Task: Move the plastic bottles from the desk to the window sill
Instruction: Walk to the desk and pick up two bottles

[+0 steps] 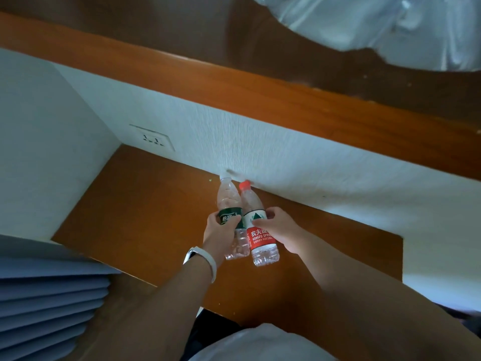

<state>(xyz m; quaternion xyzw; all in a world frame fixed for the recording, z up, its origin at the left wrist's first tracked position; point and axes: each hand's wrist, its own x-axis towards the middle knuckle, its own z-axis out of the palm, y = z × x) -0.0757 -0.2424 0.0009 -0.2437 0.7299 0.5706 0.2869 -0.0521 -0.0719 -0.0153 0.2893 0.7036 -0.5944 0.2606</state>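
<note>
Nearest the camera, a pale garment (263, 345) fills the bottom edge, and a stack of grey-blue folds (49, 300) lies at lower left. Both bare forearms reach forward over the brown counter (135, 217). The left wrist carries a white band (205, 261).

The left hand (221, 230) is curled around the green-labelled bottle (231, 217), fingers closed over its label. The right hand (281, 227) is wrapped around the red-labelled bottle (256, 225), thumb and fingers pressing its white-and-red label. The two clear bottles touch side by side, tilted with their caps pointing away toward the wall; whether their bases rest on the counter or sit just above it cannot be told.

Beyond them rises a white textured wall (260, 142) with a socket (153, 138) at left. Above the wall runs a brown wooden window sill (234, 84), and on it at upper right lies crumpled clear plastic (390, 27).
</note>
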